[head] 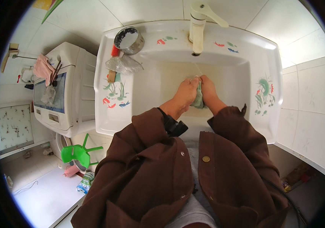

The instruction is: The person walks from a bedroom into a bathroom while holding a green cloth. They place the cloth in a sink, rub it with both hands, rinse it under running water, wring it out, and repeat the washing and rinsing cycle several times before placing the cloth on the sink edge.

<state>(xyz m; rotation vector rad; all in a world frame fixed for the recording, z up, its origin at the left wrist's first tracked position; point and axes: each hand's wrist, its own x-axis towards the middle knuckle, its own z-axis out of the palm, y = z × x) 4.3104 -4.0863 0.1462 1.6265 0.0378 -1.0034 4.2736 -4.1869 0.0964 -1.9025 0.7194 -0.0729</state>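
Both my hands are together over the basin of a white ceramic sink [236, 94], gripping a wet-looking green-grey cloth [198, 98]. My left hand [187, 92] closes on the cloth from the left, and my right hand [208, 89] holds it from the right. The cloth's lower part hangs between my wrists. Above the hands is the faucet [198, 34], with a thin stream of water falling from its spout. Cloudy, yellowish water seems to lie in the basin. My fingertips are partly hidden by the hands themselves.
On the sink's left ledge stand a metal pot [129, 41], a red-bristled brush [115, 51] and a crumpled silvery mesh [124, 65]. A white washing machine [71, 105] stands left of the sink, carrying a pink cloth [44, 69]. A green plastic chair [78, 154] is at the lower left.
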